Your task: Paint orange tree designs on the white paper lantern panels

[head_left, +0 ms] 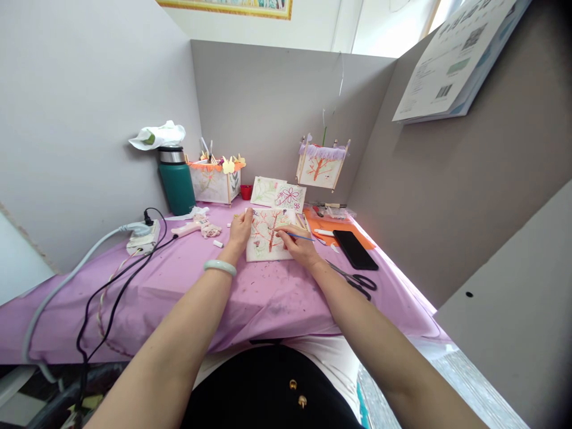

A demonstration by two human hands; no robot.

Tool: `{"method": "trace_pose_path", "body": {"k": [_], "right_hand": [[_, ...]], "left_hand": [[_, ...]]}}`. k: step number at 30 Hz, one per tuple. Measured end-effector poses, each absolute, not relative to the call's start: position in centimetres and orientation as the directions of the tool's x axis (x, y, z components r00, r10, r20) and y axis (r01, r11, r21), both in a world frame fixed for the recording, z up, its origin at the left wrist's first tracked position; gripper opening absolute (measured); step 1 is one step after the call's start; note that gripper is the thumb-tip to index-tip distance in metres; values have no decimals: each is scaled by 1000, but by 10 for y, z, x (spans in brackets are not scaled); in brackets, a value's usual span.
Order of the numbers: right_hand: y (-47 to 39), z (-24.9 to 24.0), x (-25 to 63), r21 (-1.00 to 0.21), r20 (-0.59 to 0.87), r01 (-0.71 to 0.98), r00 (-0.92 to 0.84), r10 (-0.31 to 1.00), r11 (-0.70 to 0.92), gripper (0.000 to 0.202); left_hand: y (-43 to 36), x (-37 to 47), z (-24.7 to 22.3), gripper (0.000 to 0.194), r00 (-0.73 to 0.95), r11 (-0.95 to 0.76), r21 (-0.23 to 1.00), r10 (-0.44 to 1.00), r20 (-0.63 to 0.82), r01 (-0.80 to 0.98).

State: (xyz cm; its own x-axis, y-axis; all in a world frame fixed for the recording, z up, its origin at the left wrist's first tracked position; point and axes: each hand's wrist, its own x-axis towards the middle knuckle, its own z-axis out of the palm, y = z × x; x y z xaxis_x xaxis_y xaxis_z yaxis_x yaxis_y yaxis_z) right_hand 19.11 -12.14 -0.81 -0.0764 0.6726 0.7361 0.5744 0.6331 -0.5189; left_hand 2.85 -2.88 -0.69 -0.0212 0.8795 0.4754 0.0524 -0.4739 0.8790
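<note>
A white panel (261, 253) with a red-brown tree on it lies in front of me on the purple cloth. My left hand (241, 231) grips its left edge, thumb on top. Pinched in my right hand (301, 247) is a thin blue-handled paintbrush (304, 237), its tip over the tree's trunk. The right side of the panel is partly covered by that hand. Behind the panel lean two more drawn sheets, one with a green sketch (266, 189) and one with a magenta flower (290, 195).
Scissors (357, 280) and a black phone (356, 249) lie right. Left are a green bottle (177, 187), a pink glue gun (187, 229) and a corded power strip (143, 238). A decorated box (210, 185) stands behind; a lantern (320, 170) hangs before the grey partition (277, 101).
</note>
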Motion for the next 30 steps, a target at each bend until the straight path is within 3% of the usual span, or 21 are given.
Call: {"method": "trace_pose_path", "body": {"k": [7, 14, 25, 30], "right_hand": [[-118, -12, 189, -656, 650, 461, -57, 757, 598, 33], [-119, -9, 189, -603, 719, 481, -18, 695, 636, 27], [-123, -7, 190, -588, 664, 573, -61, 746, 570, 33], [-120, -9, 190, -622, 682, 511, -20, 731, 593, 30]], "left_hand": [[-29, 29, -6, 42, -21, -475, 877, 878, 478, 71], [-33, 29, -2, 41, -27, -471, 879, 880, 474, 80], [-29, 29, -6, 42, -27, -474, 878, 879, 476, 70], [-30, 29, -5, 42, -36, -476, 878, 878, 478, 59]]}}
